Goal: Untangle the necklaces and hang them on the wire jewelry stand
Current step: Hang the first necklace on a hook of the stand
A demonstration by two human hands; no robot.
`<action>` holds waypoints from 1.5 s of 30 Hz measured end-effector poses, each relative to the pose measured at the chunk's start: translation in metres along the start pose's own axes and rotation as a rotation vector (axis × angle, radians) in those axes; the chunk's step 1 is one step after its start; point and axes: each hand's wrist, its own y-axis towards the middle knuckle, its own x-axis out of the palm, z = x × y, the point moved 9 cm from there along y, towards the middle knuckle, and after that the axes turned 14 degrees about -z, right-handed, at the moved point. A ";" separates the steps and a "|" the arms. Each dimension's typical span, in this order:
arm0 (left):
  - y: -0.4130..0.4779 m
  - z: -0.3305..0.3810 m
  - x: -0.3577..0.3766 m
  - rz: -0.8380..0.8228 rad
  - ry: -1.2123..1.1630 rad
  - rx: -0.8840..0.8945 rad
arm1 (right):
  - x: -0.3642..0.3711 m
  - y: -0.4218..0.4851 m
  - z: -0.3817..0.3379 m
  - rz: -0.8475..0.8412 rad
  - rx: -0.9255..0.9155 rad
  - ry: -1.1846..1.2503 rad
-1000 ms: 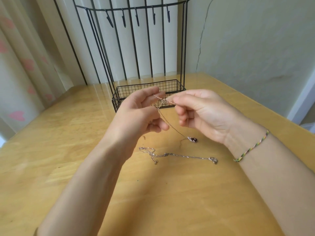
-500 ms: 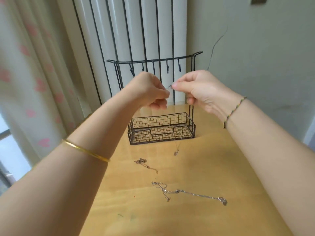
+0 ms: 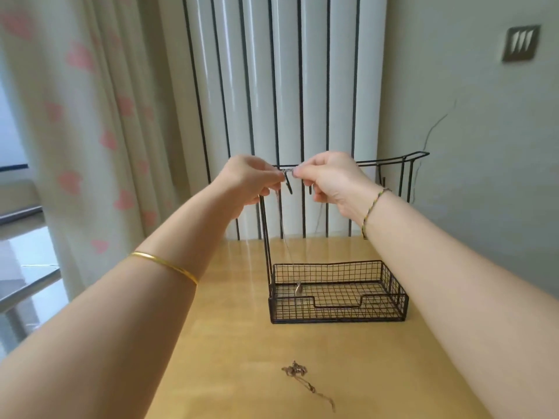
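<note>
Both hands have risen from the tabletop to the top rail of the black wire jewelry stand (image 3: 390, 160). The left hand (image 3: 251, 181) and the right hand (image 3: 329, 179) each pinch the thin metal-chain necklace (image 3: 284, 237) between thumb and fingertip, holding a short span level with the small black hook (image 3: 289, 187) between them. The rest of the chain drops in 2 strands. Its little oval pendant (image 3: 299, 289), which dangled in front of the stand 0.5 seconds ago, now hangs over the mesh basket (image 3: 332, 264) at the stand's base. I judge this necklace freed and about to be looped on; whether it already touches the hook I cannot tell. 1 bunched brownish chain (image 3: 298, 371) waits on the pale wooden table (image 3: 236, 343).
</note>
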 end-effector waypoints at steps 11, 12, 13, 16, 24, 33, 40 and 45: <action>0.041 -0.017 -0.008 0.159 0.003 0.090 | 0.008 0.038 -0.015 0.160 -0.040 -0.744; 0.042 -0.019 -0.005 0.158 0.029 0.092 | 0.008 0.037 -0.013 0.174 -0.043 -0.793; 0.044 -0.021 -0.001 0.157 0.055 0.093 | 0.009 0.036 -0.011 0.183 -0.047 -0.833; 0.045 -0.029 0.011 0.148 0.134 0.090 | 0.016 0.033 -0.006 0.187 -0.072 -0.970; 0.043 -0.044 0.021 0.081 0.163 0.099 | 0.030 0.020 -0.012 0.241 -0.171 -1.321; 0.045 -0.041 0.025 0.077 0.244 0.108 | 0.028 0.018 -0.006 0.193 -0.160 -1.320; 0.045 -0.039 0.026 0.067 0.177 0.119 | -0.002 0.030 -0.001 0.067 -0.053 -0.797; 0.047 -0.027 0.029 0.063 0.146 0.150 | -0.005 0.031 -0.016 0.083 -0.111 -0.747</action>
